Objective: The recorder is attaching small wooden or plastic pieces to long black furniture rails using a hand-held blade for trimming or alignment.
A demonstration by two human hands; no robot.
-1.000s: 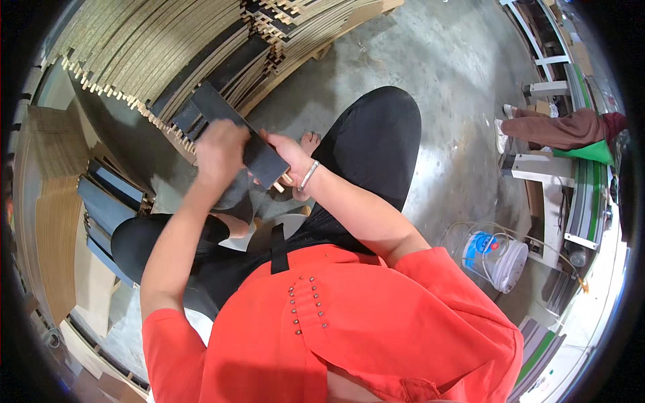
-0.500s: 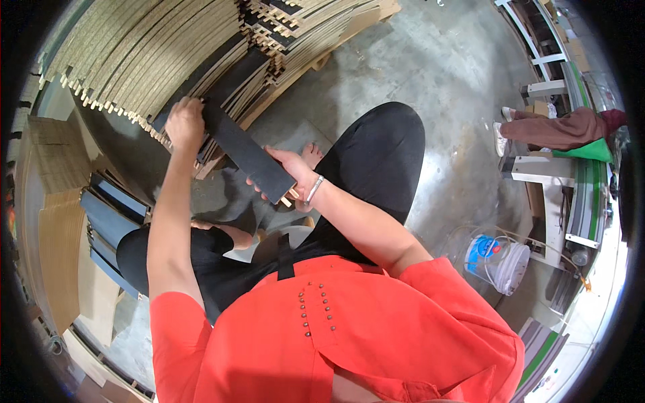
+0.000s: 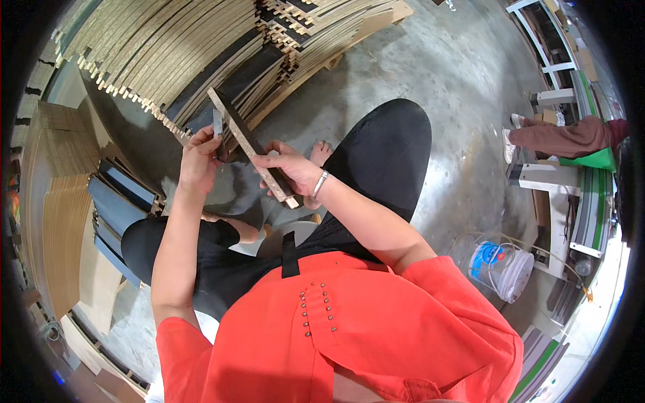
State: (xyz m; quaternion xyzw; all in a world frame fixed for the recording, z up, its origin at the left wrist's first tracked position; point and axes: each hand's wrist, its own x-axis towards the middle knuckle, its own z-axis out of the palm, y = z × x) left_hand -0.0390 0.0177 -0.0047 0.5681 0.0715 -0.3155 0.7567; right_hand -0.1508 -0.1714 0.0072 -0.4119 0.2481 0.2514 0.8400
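My right hand (image 3: 292,168) is closed around the near part of a narrow dark board (image 3: 247,134). The board's raw chipboard edge faces up, and a pale wooden dowel (image 3: 291,201) sticks out of its near end. My left hand (image 3: 201,160) pinches a thin grey flat blade-like tool (image 3: 218,123), held upright beside the board's edge. Whether the blade touches the edge I cannot tell. Beyond both hands stand stacked chipboard panels (image 3: 161,54) with rows of dowels along their ends.
Blue-grey boards (image 3: 115,201) lean by my left knee, beside tall brown sheets (image 3: 60,215). At the right a clear and white bucket (image 3: 510,272) stands near a machine frame (image 3: 554,176). Farther right, a person's legs in brown trousers (image 3: 564,138) show. Concrete floor (image 3: 463,127) lies between.
The board has turned from its dark face up to its chipboard edge up. My left hand has come from the board's far end back toward me, and the grey blade now shows in it.
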